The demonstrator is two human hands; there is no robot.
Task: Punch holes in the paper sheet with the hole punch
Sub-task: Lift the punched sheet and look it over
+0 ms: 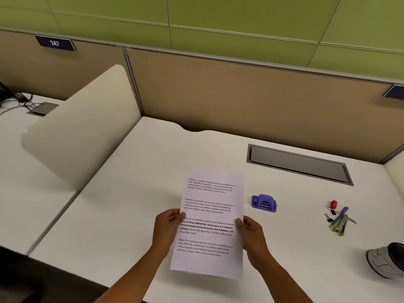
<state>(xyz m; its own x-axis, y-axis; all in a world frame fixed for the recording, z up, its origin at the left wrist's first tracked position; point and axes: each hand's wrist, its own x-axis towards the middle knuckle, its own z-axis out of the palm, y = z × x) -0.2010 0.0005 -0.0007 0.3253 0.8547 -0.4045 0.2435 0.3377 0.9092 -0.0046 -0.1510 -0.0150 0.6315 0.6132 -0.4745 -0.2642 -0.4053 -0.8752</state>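
Both hands hold one paper sheet [209, 224] up over the white desk [122, 215]. On the page's left edge, the left hand [168, 224] pinches it with the thumb on top and the fingers tucked behind. On the right edge, the right hand [249, 230] pinches it the same way. Each hand is closed on the paper about halfway up the page. Four blocks of printed words run down the sheet, and part of the third block is in thick dark letters.

To the right of the paper, near it but not touching, a small purple hole punch [264, 204] sits flat on the desk. Further right lies a little heap of pens and binder clips [337, 219], with something small and red at the top of the heap. Behind the punch, a long grey slot [299, 165] is set into the desk. At the far right edge lies a grey and dark thing I cannot make out
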